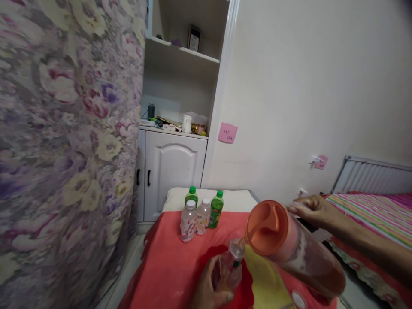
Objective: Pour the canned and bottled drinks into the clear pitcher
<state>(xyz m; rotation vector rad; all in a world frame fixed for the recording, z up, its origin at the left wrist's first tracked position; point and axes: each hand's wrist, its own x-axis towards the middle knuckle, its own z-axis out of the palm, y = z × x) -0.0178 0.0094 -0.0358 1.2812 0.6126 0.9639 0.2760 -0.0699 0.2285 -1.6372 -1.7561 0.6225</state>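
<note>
My left hand (210,285) is wrapped round a clear plastic bottle (230,272), uncapped, slightly tilted. In my right hand (309,210) is a clear pitcher (312,262) with an orange lid (267,227), tipped toward the left and holding brownish liquid. Its handle is mostly hidden behind the body. The lid's spout is right by the bottle's mouth, and a thin stream seems to run between them. Beneath the bottle lies a red scalloped tray (248,285), partly covered by my hand.
Behind stand two white-capped clear bottles (188,223) and two green bottles (216,210) on the red tablecloth (161,257). A yellow cloth (270,279) and a white cap (298,299) lie below the pitcher. A floral curtain (71,150) hangs left; a bed (370,210) stands right.
</note>
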